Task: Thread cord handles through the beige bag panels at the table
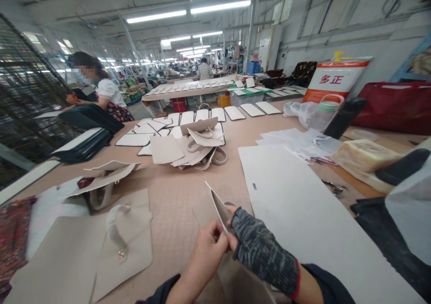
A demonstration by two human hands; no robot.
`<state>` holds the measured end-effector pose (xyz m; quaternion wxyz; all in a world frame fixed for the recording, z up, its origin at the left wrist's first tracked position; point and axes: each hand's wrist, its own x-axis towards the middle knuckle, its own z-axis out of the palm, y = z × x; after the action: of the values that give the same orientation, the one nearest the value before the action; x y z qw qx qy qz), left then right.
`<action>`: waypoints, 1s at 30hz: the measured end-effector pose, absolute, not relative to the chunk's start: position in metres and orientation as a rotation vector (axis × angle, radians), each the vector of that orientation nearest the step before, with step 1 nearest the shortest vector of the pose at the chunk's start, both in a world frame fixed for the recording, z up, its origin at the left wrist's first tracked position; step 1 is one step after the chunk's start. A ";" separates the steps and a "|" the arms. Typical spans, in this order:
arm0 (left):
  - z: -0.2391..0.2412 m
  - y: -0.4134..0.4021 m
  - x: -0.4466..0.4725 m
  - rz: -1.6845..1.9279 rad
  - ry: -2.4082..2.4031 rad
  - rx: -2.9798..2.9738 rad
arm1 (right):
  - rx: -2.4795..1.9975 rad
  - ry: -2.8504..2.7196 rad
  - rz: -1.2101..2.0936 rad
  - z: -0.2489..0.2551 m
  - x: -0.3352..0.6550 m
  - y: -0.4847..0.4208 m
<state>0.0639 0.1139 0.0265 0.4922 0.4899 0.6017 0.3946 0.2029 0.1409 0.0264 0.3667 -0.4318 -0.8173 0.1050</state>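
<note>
Low in the middle of the view, a taupe leather bag panel (218,207) is tilted up, seen almost edge-on. My left hand (209,248) is closed, thumb and fingers pinching the panel's near edge. My right hand (237,227), in a dark grey knitted fingerless sleeve, grips the same panel from the right; part of its fingers is hidden. Under both hands lies more taupe material. To the left, another bag panel (139,245) lies flat, with a wrapped handle (116,230) on gold fittings. A pile of similar panels with handles (188,153) sits farther back.
A large white board (286,191) lies on the right, near metal snips (333,187) and a wrapped yellowish block (367,153). White dark-edged pieces (234,113) line the table's far side. At back left, a person (107,93) stands behind stacked dark panels (84,147).
</note>
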 end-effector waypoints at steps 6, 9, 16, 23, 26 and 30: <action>0.033 0.117 0.058 0.934 1.418 1.553 | -1.165 -2.279 0.397 0.006 0.218 0.141; 0.042 0.134 0.034 0.999 1.345 1.883 | -1.062 -2.269 0.591 0.001 0.228 0.152; 0.054 0.186 -0.026 0.614 1.275 2.025 | -0.840 -2.237 0.946 0.016 0.261 0.171; 0.051 0.185 -0.028 0.540 1.112 1.883 | -0.888 -2.294 0.973 0.020 0.274 0.180; 0.048 0.183 -0.028 0.514 1.124 1.845 | -0.863 -2.338 0.958 0.026 0.274 0.183; 0.048 0.181 -0.029 0.482 1.121 1.838 | -0.848 -2.355 0.962 0.030 0.273 0.187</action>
<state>-0.0287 0.1809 0.0483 0.4507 0.7438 0.4536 0.1948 0.2731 0.1866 0.0298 0.2280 -0.3079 -0.8551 0.3492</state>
